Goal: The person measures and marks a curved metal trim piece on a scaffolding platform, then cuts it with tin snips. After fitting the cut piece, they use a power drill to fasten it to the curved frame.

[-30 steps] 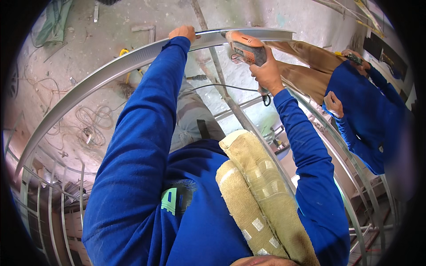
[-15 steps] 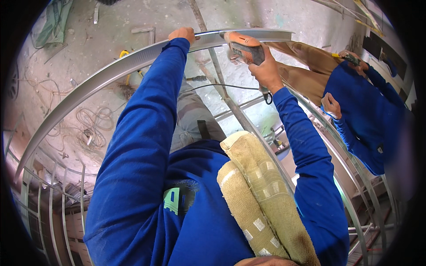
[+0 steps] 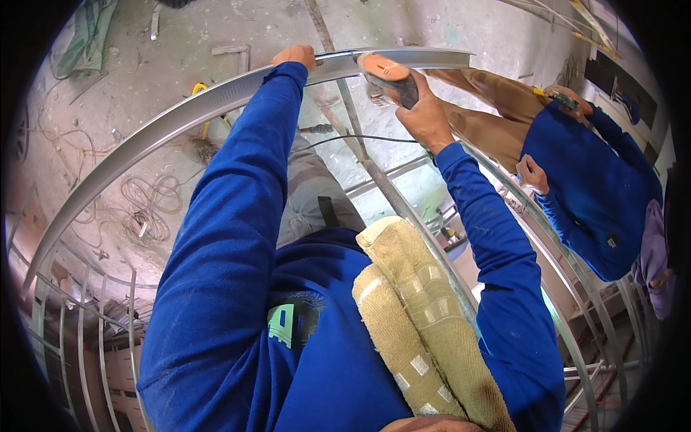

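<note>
A long metal channel (image 3: 165, 119) arcs across the top of the view, to the far right and down the left side. My left hand (image 3: 296, 56) grips its far edge, fingers curled over it and partly hidden. An orange and black corded power drill (image 3: 389, 70) sits in my right hand (image 3: 425, 119), fingers wrapped around the handle. The drill's front end is at the channel, a little right of my left hand; its tip I cannot make out. A dark cord (image 3: 374, 137) runs left from beneath my right hand.
A co-worker in blue (image 3: 576, 194) stands close on the right, holding a small tool (image 3: 566, 101). Metal framing (image 3: 101, 338) rises at lower left. Coiled cable (image 3: 151, 198) lies on the floor. A pole (image 3: 381, 180) runs below my arms. A rolled towel (image 3: 425, 302) hangs over my chest.
My right hand and the drill have shifted slightly left, and the drill has rolled so more of its orange top shows. My left hand stays put. The co-worker has moved slightly.
</note>
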`<state>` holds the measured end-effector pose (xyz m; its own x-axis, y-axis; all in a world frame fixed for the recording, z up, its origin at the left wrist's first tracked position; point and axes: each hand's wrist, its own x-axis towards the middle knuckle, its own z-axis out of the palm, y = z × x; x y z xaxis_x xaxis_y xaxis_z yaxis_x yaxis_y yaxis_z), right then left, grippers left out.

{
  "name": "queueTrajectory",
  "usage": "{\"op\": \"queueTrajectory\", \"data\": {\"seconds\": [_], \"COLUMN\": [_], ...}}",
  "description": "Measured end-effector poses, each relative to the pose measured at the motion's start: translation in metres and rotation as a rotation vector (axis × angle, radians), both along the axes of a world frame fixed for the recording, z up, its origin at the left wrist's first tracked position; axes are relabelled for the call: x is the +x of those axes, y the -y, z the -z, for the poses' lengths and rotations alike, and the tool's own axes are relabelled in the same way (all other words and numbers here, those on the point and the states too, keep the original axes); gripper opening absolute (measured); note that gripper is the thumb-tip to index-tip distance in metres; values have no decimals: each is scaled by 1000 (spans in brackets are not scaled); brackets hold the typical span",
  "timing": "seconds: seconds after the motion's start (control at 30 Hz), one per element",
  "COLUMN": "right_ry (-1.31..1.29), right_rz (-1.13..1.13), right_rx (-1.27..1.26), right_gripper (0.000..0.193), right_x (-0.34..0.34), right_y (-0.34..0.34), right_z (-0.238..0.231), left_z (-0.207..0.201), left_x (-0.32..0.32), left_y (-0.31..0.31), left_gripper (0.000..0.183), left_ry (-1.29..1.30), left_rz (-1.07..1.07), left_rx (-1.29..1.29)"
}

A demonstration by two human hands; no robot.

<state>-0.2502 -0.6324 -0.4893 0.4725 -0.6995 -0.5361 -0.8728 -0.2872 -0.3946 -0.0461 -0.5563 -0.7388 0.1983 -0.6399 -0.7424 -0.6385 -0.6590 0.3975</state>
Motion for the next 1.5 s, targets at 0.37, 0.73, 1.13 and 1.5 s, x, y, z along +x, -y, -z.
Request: {"op": "queueTrajectory", "data": {"seconds": [0.37,0.73,1.13,1.5], "right_ry": [318,212,197,213], "right_rz": [108,569,489,456], "right_rx": [-70,262,203,185], "right_gripper": [68,63,74,76], "right_x": [-16,-45,-49,-54], "right_y": [-24,-42,-33,-36], "right_z": [37,-40,-30,2], "left_z": [4,7,6,-26], "left_x": [-9,-11,-2,-8], "left_y": [-11,-12,1,11], "left_gripper": [48,31,40,69], "left_ry": [88,275,167,67], "left_rz": [-27,129,249,129], "left_rx": [-129,-309,-223,7]}}
